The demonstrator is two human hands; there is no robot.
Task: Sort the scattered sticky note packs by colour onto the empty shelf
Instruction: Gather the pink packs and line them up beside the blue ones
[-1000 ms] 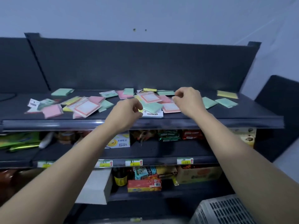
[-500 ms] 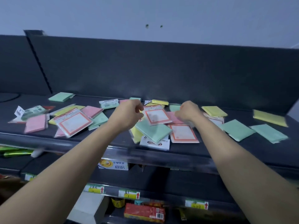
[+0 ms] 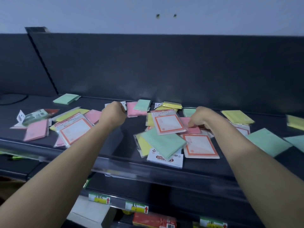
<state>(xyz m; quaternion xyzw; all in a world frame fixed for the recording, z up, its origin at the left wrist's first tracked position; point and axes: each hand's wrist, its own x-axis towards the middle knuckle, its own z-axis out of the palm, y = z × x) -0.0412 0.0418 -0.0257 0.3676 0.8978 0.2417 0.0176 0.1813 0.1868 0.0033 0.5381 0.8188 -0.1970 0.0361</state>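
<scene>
Sticky note packs in pink, green, yellow and orange-framed white lie scattered on the dark top shelf [image 3: 125,140]. My left hand [image 3: 113,113] hovers curled over the shelf's middle, just left of a pink pack [image 3: 134,111]; I see nothing in it. My right hand [image 3: 203,119] reaches down into the middle heap, and its thumb and curled fingers pinch a pink pack [image 3: 194,130]. That pack lies beside an orange-framed pack [image 3: 169,123]. A green pack [image 3: 164,143] and a second orange-framed pack [image 3: 199,146] lie nearer to me. More pink [image 3: 37,130], green [image 3: 65,98] and yellow [image 3: 237,116] packs lie at the sides.
A tall dark back panel [image 3: 164,66] closes the shelf behind. A clear rail [image 3: 131,168] runs along the shelf's front edge. Lower shelves carry price tags [image 3: 136,207], a red box [image 3: 153,220] and a white box [image 3: 88,211]. A dark cable [image 3: 13,98] lies far left.
The view has moved closer to the shelf and up. My left hand moved back toward the far pink pack. My right hand dropped onto the pink pack in the middle heap.
</scene>
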